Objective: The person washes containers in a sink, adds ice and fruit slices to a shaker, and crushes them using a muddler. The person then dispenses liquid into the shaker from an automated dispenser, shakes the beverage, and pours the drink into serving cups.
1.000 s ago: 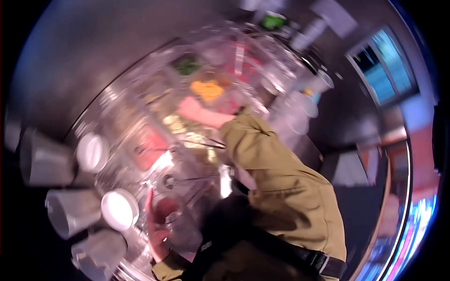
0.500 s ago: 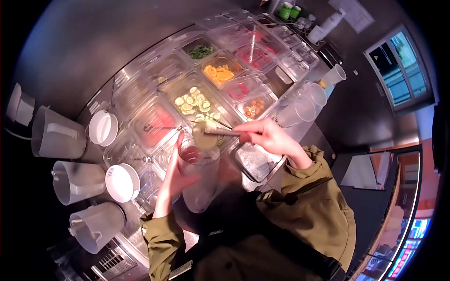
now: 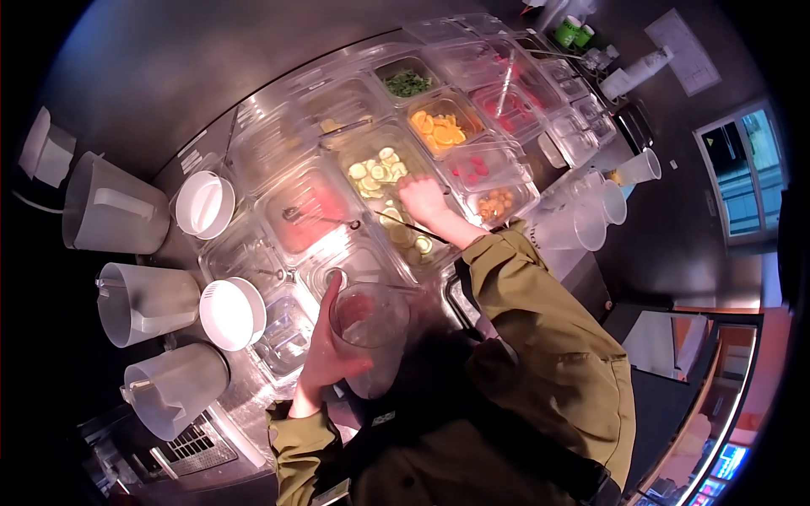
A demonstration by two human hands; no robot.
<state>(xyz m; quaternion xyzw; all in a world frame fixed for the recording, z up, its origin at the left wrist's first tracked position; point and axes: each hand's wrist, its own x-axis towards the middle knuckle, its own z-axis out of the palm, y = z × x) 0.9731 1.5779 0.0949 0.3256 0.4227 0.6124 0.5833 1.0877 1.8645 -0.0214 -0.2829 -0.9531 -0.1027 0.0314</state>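
My left hand (image 3: pixel 331 352) is wrapped around the side of a clear plastic pitcher (image 3: pixel 384 358), its thumb up along the rim. The pitcher is tilted towards me, and its contents are hard to make out. Ahead of it, my right hand (image 3: pixel 422 201) reaches down into a clear tub (image 3: pixel 342 156) of pale round fruit slices (image 3: pixel 377 171) with green rims. Its fingers are curled closed, and whatever they hold is hidden behind the hand. A thin dark rod (image 3: pixel 403 223) runs across the slices beside my right wrist.
Neighbouring tubs hold orange pieces (image 3: pixel 439 131), green leaves (image 3: pixel 407 83), red fruit (image 3: pixel 509 110) and small round orange-brown fruit (image 3: pixel 494 204). At left stand several frosted jugs (image 3: pixel 139 304) and two white round lids (image 3: pixel 232 314). Clear cups (image 3: pixel 582 228) line the right edge.
My right hand has moved from above the pitcher, where it held a grey-handled tool with a pale round piece, forward into the tub of slices. My left hand still holds the pitcher.
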